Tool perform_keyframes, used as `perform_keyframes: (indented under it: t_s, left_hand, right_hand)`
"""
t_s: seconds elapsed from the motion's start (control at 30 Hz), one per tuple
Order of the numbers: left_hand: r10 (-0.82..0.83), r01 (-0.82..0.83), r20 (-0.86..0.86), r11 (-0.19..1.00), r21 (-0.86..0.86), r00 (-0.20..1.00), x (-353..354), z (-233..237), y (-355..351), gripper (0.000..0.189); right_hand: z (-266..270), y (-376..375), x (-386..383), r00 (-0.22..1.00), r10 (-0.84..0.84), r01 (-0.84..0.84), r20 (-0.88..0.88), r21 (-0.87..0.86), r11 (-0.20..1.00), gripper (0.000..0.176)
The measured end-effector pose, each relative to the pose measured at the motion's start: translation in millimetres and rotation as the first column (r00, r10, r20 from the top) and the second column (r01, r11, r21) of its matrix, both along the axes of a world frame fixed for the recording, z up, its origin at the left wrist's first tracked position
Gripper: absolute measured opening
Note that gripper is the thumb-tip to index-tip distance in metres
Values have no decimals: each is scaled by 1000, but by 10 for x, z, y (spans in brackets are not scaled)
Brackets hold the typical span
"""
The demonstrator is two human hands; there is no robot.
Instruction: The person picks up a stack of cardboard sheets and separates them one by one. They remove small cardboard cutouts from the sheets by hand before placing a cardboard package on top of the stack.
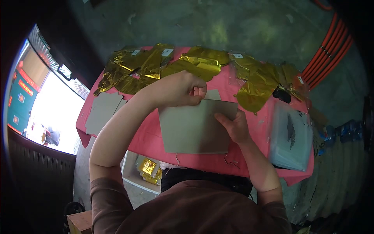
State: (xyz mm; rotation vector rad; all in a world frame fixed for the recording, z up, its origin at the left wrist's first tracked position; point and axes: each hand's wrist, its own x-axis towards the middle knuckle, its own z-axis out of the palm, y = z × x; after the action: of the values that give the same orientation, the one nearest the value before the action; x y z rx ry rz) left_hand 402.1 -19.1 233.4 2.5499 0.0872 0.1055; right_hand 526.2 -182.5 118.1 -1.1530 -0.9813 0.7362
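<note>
A grey cardboard sheet (191,126) is held up in front of me over the pink tablecloth. My right hand (237,126) grips its right edge, thumb lying on the near face and the other fingers out of sight behind. At the top edge, my left hand (185,89) is closed, with its fingertips pinched at the rim of the sheet. A second piece of grey card (213,94) pokes up behind that edge. Below the sheet, a thin pale cord (177,160) hangs on the left and another cord (230,161) on the right.
Gold foil pieces (136,72) in clear bags line the table's far side, with another gold foil heap (259,85) at right. Grey card sheets (102,113) lie left. A clear plastic stack (291,136) sits right. Under the table edge stands a white box (132,175).
</note>
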Motion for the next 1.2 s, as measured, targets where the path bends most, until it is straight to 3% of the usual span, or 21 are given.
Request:
perform_keyframes:
  t_s: [0.27,0.33,0.37,0.47,0.53,0.57,0.63,0.87,0.97,1.03,1.2]
  left_hand:
    - [34,-21,-72,986,167,997,17,-12,-74,7]
    - [-11,-2,87,989,151,996,3,-136,-42,7]
    - [-11,-2,85,988,151,996,-11,-171,-25,7]
    - [-25,10,146,994,108,989,-45,-236,16,6]
    - [59,-47,145,995,-86,988,-95,-256,43,6]
    - [61,-48,145,995,-86,988,-130,-236,63,6]
    - [153,-155,-26,972,-175,988,-183,-169,99,6]
    - [124,-106,58,961,-254,991,-144,-208,99,6]
    - [68,-59,57,987,-147,996,-108,-133,61,6]
    - [69,-73,-66,995,-72,995,-96,-29,15,8]
    - [33,-31,-27,997,66,999,-64,-25,-5,10]
  right_hand:
    - [-24,-14,6,1000,-14,14,5,-28,999,12]
    - [-22,-17,9,1000,-19,19,6,-21,1000,12]
    - [-4,-17,10,1000,5,-5,-25,-12,1000,12]
    - [-60,-15,30,999,17,-17,-36,5,1000,12]
    - [-74,-14,41,1000,12,-12,-18,13,1000,12]
    - [-58,-24,47,1000,16,-16,-25,15,1000,12]
    - [-49,-26,67,999,20,-20,-31,20,1000,13]
    - [-77,-10,49,1000,24,-23,-17,26,999,15]
    - [-57,-10,48,1000,21,-20,-1,16,1000,15]
    - [-48,-17,38,1000,21,-21,-4,-5,1000,16]
    - [-37,-23,28,1000,7,-7,11,-10,1000,15]
